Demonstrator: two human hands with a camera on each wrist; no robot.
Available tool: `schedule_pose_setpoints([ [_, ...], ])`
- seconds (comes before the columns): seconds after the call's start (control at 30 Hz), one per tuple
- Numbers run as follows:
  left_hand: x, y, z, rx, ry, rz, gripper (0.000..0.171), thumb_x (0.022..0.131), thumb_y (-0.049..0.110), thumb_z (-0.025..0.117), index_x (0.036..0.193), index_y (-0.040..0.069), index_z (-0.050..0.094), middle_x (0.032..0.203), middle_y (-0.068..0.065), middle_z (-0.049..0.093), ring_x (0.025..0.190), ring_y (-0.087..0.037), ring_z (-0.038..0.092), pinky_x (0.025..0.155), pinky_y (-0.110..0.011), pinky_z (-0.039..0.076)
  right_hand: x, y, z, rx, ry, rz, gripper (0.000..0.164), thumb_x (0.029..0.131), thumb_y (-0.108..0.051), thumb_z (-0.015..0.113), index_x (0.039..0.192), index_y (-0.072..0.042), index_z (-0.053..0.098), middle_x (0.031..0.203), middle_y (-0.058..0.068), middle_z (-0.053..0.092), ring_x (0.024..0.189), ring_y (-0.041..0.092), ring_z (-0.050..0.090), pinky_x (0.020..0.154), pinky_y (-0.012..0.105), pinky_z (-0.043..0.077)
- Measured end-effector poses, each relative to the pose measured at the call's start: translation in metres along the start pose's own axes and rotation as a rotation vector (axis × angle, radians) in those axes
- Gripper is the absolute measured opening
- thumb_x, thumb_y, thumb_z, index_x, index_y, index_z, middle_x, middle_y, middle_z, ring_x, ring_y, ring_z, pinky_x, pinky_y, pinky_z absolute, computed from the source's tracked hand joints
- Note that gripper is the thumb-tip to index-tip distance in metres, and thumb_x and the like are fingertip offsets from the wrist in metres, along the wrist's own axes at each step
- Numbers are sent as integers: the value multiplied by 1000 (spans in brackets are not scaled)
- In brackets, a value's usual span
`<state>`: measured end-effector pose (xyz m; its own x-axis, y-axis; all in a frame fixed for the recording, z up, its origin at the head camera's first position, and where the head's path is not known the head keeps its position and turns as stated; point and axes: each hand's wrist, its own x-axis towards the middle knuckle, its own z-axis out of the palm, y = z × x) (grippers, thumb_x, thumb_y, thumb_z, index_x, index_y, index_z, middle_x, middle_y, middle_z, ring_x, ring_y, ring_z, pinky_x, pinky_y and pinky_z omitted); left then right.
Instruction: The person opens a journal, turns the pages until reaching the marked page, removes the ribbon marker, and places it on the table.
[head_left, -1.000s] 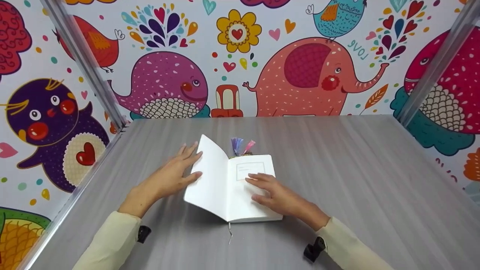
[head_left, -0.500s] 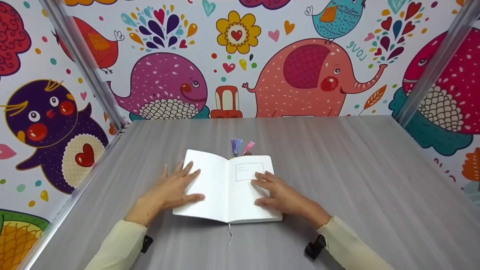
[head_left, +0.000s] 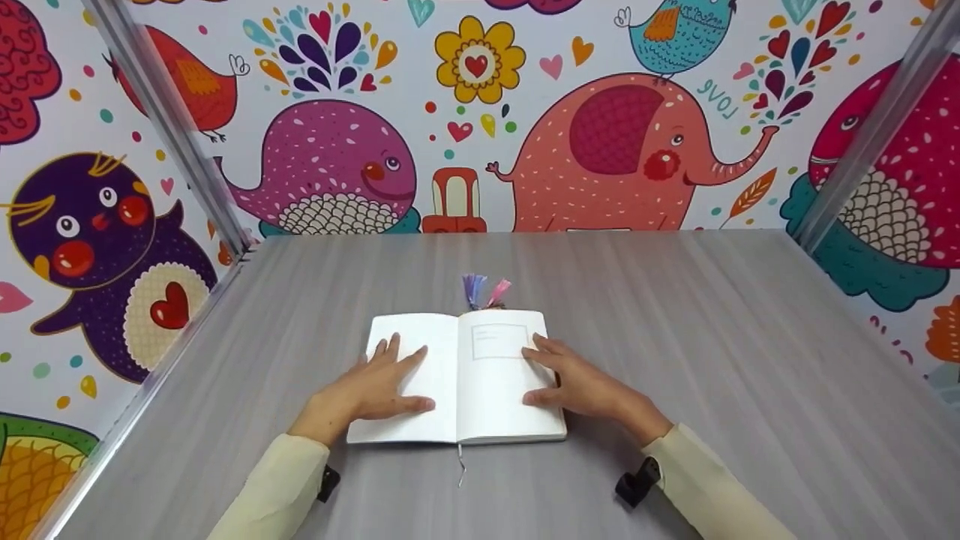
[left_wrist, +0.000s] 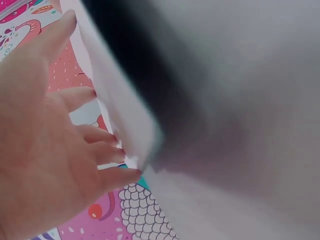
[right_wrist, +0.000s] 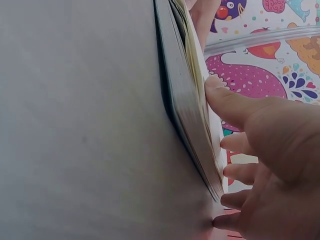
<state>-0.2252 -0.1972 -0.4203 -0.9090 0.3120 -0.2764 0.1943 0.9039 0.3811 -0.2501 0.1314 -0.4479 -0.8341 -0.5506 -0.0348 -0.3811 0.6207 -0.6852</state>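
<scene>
A notebook [head_left: 491, 416] lay spread flat on the grey desk [head_left: 675, 300], about midway between the desk's left and right edges and well apart from its far edge. Its two white pages faced up, and the right one carried a thin printed box [head_left: 499, 342] near its top. The person's left hand [head_left: 373, 390] rested on the left page, fingers spread and extended, gripping nothing, the thumb pointing toward the fold. The right hand [head_left: 583, 384] lay across the notebook's right edge, its thumb and forefinger touching the right page; its fingers were loosely extended rather than clenched. In the right wrist view the stack of pages showed side-on above a dark cover [right_wrist: 170, 107]. At the notebook's top, on the side toward the desk's far edge, a blue-purple tassel [head_left: 474, 291] and a pink tassel [head_left: 498, 292] stuck out side by side. A thin ribbon [head_left: 461, 469] trailed from the bottom of the fold onto the desk. Pale sleeves [head_left: 274, 487] covered both forearms, and behind the desk's far edge stood a wall [head_left: 517, 150] printed with a whale and an elephant
</scene>
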Motion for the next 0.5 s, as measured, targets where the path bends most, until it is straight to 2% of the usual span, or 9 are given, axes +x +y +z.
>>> schedule_pose_setpoints([
  [0.17,7,4,3,-24,-31,-23,96,87,63,65,160,16,24,163,-36,3,152,-55,5,117,-75,13,2,0,-1,3,-5,52,81,86,-33,79,152,-5,41,165,23,22,153,46,17,122,62,19],
  [0.5,16,13,7,-43,-74,-107,97,89,64,62,162,17,19,164,-35,-1,152,-54,-2,116,-77,7,3,1,0,-4,0,110,90,85,-34,80,155,-2,34,167,22,18,154,45,13,123,61,18],
])
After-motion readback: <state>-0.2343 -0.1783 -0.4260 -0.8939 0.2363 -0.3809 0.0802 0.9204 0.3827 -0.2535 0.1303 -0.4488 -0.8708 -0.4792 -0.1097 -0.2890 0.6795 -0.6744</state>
